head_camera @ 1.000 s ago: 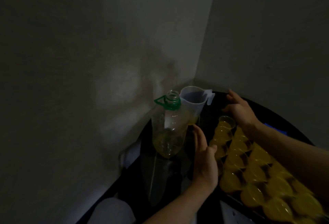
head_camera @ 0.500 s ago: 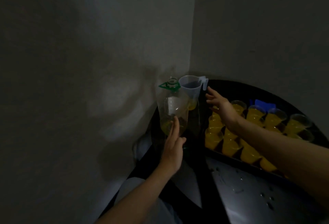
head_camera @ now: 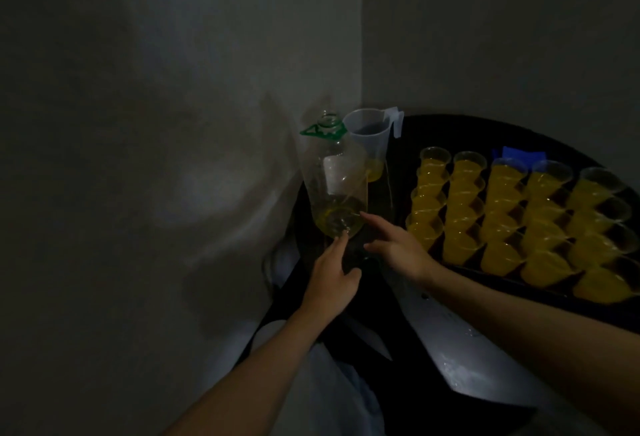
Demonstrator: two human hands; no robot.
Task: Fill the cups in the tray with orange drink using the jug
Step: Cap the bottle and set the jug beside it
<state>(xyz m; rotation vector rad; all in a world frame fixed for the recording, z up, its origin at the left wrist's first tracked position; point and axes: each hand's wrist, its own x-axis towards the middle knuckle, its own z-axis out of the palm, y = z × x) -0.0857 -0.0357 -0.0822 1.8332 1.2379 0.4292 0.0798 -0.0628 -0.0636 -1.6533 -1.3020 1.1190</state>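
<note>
Meeting in a corner, two bare grey walls (head_camera: 138,124) hem in a dark round table (head_camera: 485,366) in very dim light. Along the table's far right side lies a black tray (head_camera: 485,271), packed with rows of clear cups (head_camera: 502,214) holding orange drink. By the table's left edge, nearest the wall corner, stands a clear plastic bottle (head_camera: 337,193) with a green neck ring, a little yellowish liquid in its bottom and a pale label too dim to read. The jug (head_camera: 369,138) stands just behind it, with a shallow orange pool in its base. The left hand (head_camera: 332,283) has straight fingers, one fingertip touching the bottle's base. The right hand (head_camera: 398,248) is spread, its forefinger at the bottle's lower side; I cannot tell whether it touches.
</note>
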